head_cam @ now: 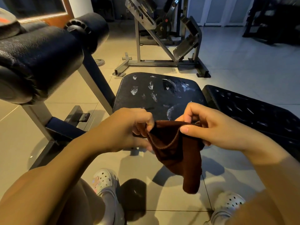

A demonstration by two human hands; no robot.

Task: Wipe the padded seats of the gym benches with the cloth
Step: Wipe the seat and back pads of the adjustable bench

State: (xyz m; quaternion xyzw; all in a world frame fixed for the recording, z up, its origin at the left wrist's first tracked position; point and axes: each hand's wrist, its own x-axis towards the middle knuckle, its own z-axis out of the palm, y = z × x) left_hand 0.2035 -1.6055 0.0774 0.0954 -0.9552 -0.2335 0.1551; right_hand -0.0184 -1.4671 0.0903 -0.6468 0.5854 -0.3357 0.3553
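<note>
Pinching soft brown cloth (175,153), both hands

Premises: a gym. Evidence: black padded bench seat (159,93) with worn upholstery, roller pads (40,51) on a steel frame, an angled metal exercise machine (162,34) behind, a weight plate (99,62) on tiled floor (235,62).

The floor (230,62) is laid with large pale tiles, lit warm on the left and cooler on the right. A grey steel-framed exercise machine (162,38) is set well behind. An orange-brown door (65,12) with a glass pane is seen at upper left, beside a white wall (81,5). Pale panels (215,10) are ranged along the back.
</note>
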